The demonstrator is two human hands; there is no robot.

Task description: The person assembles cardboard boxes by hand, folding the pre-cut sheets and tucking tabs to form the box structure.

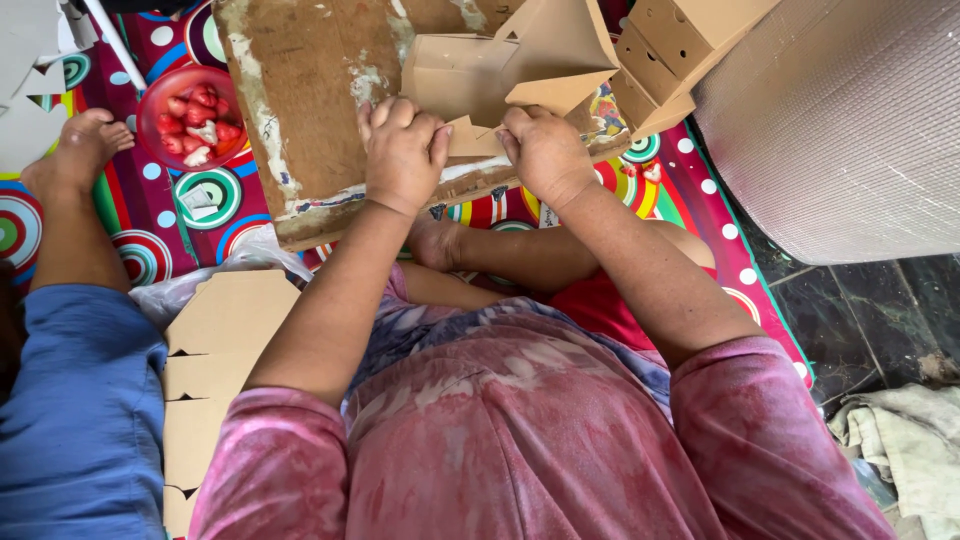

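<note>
1. Both hands press a half-folded cardboard box (500,70) onto a worn wooden board (300,110) lying across a bright circle-patterned mat (160,215).
2. The left hand (403,150) has its fingers curled shut against a box flap.
3. The right hand (543,150) pinches the flap's other side.
4. Finished boxes (665,50) stack to the right; a red bowl of cut fruit (190,115) sits left.
5. Flat cardboard cutouts (215,350) lie beside someone's blue-clad leg (80,400).

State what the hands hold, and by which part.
Left hand and right hand grip a half-folded cardboard box by its near bottom flap.
</note>
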